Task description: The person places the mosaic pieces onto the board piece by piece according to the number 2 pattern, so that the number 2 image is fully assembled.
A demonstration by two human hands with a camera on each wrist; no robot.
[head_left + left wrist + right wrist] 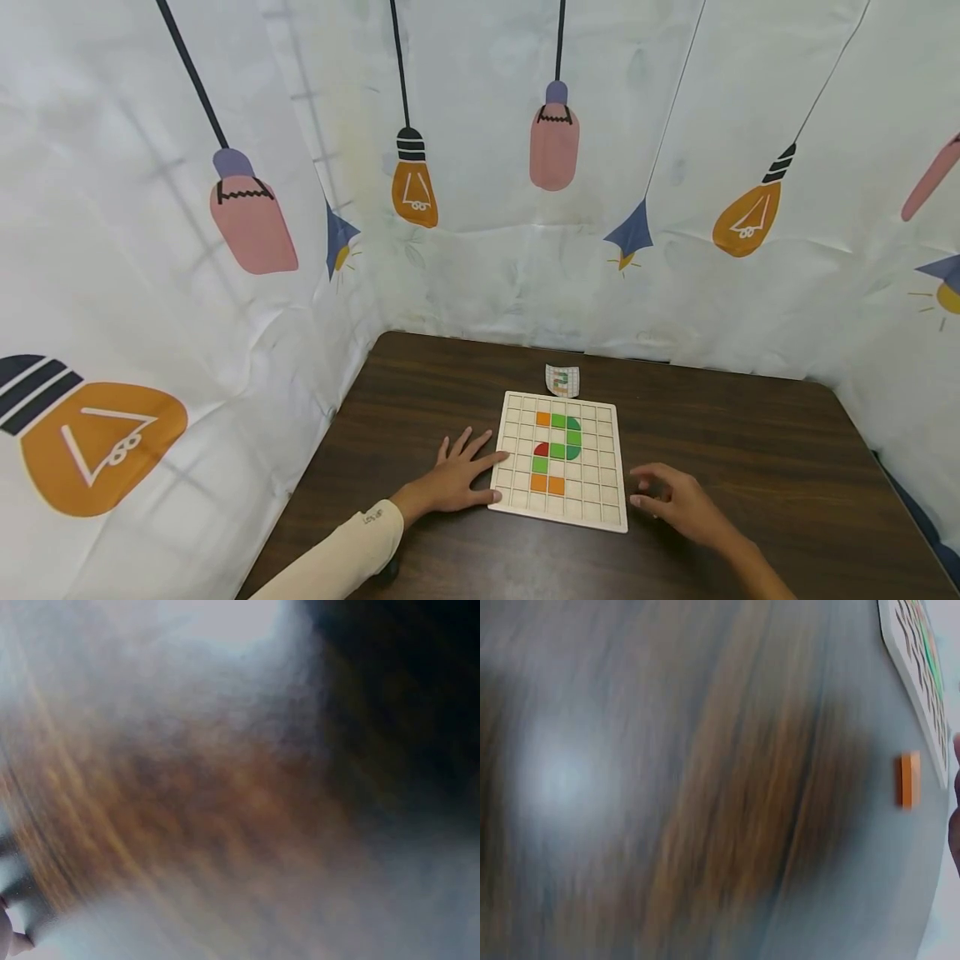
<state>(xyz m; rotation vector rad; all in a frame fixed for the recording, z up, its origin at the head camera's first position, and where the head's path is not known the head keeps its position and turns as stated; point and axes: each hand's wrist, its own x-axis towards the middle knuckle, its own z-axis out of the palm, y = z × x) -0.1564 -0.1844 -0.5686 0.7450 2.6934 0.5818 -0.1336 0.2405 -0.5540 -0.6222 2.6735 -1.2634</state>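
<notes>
A pale square grid board (600, 500) lies on the dark wooden table. Coloured tiles on it form a shape like a 2: orange tiles (547, 484) at its bottom and top left, green square tiles (557, 451), dark green rounded tiles (573, 422) and a red rounded tile (541, 449). My left hand (452, 483) is spread out, its thumb and a fingertip resting on the board's left edge. Just off the right edge, my right hand (678, 500) has bent fingers, with thumb and forefinger apart. An orange tile (910, 780) appears near the board's edge in the right wrist view, close to the fingertips.
A small card (562, 381) with a coloured grid pattern lies behind the board. White cloth (480, 283) printed with hanging lamps surrounds the table's back and sides. The left wrist view shows mostly blurred tabletop (187, 802).
</notes>
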